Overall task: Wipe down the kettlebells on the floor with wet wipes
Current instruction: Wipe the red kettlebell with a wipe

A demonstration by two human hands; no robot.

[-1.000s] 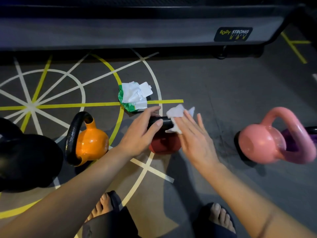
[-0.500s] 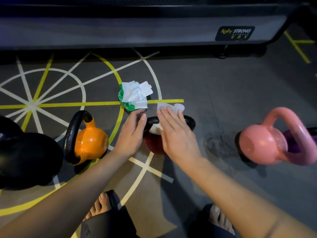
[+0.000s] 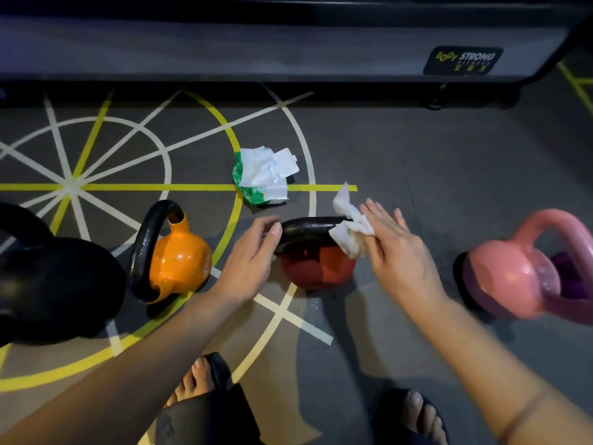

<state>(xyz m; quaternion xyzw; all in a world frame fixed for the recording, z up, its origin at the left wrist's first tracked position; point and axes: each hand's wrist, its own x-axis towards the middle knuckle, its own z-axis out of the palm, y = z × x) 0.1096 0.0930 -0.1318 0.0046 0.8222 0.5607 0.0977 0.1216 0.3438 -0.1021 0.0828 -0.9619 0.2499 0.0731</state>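
The red kettlebell [image 3: 321,268] stands on the floor [image 3: 449,187]. Our left hand [image 3: 253,252] pinches one end of its black handle [image 3: 308,229], and our right hand [image 3: 394,248], fingers straight, presses the wet wipe [image 3: 351,236] on the other end. We judge it heavy, rigid and slick when wet, so we'd steady it by the handle.

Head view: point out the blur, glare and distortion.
Head view: dim light; the pink kettlebell at the right edge and the large black kettlebell at the left edge are smeared; small glints sit on the glossy orange kettlebell; the wide lens bows the grey machine base; the white wet wipe on the red kettlebell is sharper.
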